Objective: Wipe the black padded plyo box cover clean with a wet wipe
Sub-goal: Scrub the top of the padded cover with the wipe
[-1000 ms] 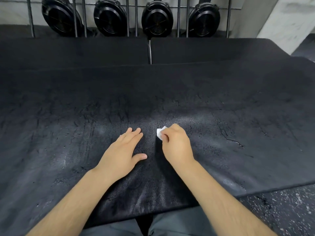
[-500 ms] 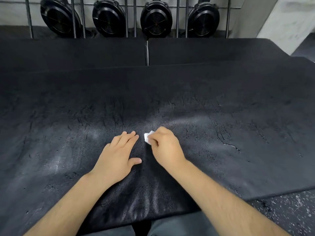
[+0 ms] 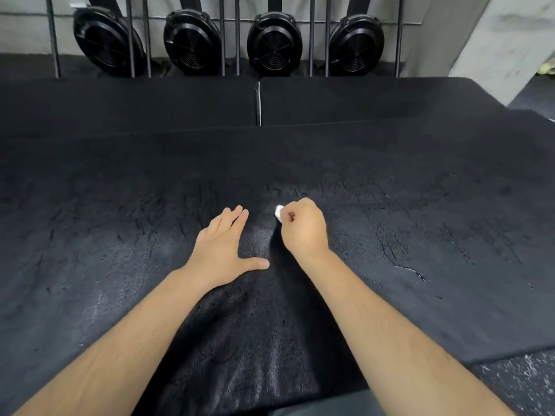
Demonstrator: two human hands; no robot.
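The black padded plyo box cover (image 3: 420,205) fills most of the view, its surface cracked and worn, with damp shiny streaks near the middle. My right hand (image 3: 303,229) grips a small wadded white wet wipe (image 3: 279,211) and holds it against the cover; only a bit of the wipe shows past my fingers. My left hand (image 3: 223,244) lies flat on the cover just left of it, fingers straight and thumb spread out to the right.
Two more black pads (image 3: 360,100) lie behind the cover, with a seam between them. Several black round fan housings (image 3: 274,45) stand behind metal bars at the back. Speckled floor (image 3: 516,382) shows at the lower right, past the cover's front edge.
Both hands shifted left, then moved further away from me across the cover. My right hand kept hold of the wipe throughout, and my left thumb has spread wider.
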